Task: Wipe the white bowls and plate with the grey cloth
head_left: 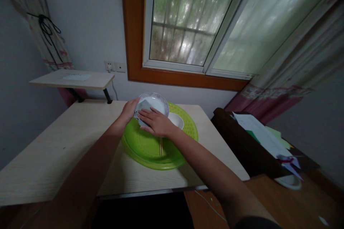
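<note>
A white plate (159,102) with a patterned rim is held tilted above the far side of a round green tray (158,166). My left hand (129,111) grips the plate's left edge, its fingertips partly hidden behind the rim. Over the plate's face lies a grey cloth (144,105), and my right hand (156,121) holds it against the plate with fingers stretched out over it. A small white bowl (177,120) sits in the tray, partly covered by my right wrist. Chopsticks (161,147) lie in the tray below my right hand.
The tray rests on a pale wooden table (80,132). A raised shelf (77,78) with a paper on it stands at the back left. Right of the table, a dark brown piece of furniture (236,139) carries papers (260,132). A window is behind.
</note>
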Demonstrator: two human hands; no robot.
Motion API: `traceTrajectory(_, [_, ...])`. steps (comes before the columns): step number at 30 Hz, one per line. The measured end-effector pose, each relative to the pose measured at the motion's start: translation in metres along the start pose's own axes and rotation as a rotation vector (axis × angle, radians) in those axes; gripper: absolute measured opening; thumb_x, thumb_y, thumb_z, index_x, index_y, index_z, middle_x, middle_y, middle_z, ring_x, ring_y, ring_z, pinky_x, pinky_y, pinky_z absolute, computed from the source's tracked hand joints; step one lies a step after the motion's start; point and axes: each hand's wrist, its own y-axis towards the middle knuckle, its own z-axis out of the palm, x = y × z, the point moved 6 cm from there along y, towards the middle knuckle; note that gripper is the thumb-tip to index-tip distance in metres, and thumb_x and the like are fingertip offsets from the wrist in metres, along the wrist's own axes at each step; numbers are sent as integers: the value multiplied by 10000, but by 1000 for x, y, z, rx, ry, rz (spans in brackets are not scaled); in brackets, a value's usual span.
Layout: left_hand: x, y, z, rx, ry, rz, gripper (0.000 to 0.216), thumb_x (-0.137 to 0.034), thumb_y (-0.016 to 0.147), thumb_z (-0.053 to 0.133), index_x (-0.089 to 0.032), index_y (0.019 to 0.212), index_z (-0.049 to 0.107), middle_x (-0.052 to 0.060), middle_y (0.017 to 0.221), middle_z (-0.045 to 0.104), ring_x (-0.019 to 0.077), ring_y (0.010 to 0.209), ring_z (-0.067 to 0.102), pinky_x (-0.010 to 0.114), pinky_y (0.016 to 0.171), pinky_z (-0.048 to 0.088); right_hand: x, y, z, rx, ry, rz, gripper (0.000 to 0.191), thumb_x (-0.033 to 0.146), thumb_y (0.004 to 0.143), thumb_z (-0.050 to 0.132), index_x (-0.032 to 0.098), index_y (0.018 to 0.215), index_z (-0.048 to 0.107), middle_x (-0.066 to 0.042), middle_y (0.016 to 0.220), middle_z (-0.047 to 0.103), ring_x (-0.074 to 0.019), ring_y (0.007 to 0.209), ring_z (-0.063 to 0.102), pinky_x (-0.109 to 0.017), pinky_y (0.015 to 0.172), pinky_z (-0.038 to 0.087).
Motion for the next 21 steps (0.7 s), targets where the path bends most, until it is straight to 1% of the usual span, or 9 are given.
traceTrajectory(3, [-3,-2,9,94,-19,9,572,-696,741,602,-143,831,715,94,903,753,247,880,656,364,897,503,-6,1,0,-29,-57,65,517,495,1043,370,208,1447,518,-109,1567,436,-262,1476,366,-523,1233,218])
traceTrajectory(5, [-4,-3,13,133,-29,8,561,-683,727,626,-142,837,725,105,940,760,260,931,662,377,934,494,-11,1,0,-51,-85,116,510,502,1037,385,216,1430,541,-108,1567,437,-280,1480,356,-534,1232,211])
traceTrajectory(7, [-4,-4,17,167,-48,-5,560,-672,723,636,-136,855,735,116,955,763,274,954,667,384,918,502,-15,0,-2,-75,-102,176,499,498,1030,411,219,1418,554,-110,1557,452,-300,1472,364,-548,1227,212])
traceTrajectory(10, [-2,-4,20,200,-70,-27,582,-676,730,626,-128,885,745,123,945,765,277,919,677,381,861,518,-23,-1,-5,-108,-141,271,480,475,1028,431,211,1404,567,-116,1532,486,-315,1443,395,-563,1219,212])
traceTrajectory(12, [-2,-5,20,194,-53,-30,603,-693,732,616,-125,885,748,122,938,765,266,873,677,372,830,523,-29,-2,-9,-128,-182,332,459,436,1036,424,190,1389,582,-118,1513,508,-311,1421,415,-549,1213,228])
traceTrajectory(16, [-4,-8,13,131,-4,-10,647,-722,750,587,-116,904,753,120,941,764,258,858,668,354,798,521,-40,-8,-18,-153,-258,434,410,313,1040,402,120,1307,647,-119,1466,557,-308,1360,440,-478,1157,329])
traceTrajectory(19, [-6,-10,7,57,-15,-6,664,-735,749,584,-109,896,749,115,901,759,260,840,663,349,780,515,-46,-13,-25,-155,-294,483,373,264,1022,417,104,1143,731,-127,1367,630,-307,1278,474,-452,1088,390])
traceTrajectory(21, [-6,-10,2,0,-29,-6,660,-736,747,585,-109,878,742,107,872,752,250,810,655,341,762,508,-48,-15,-27,-141,-314,504,357,244,1007,436,119,1003,770,-128,1221,698,-298,1193,512,-435,1035,421])
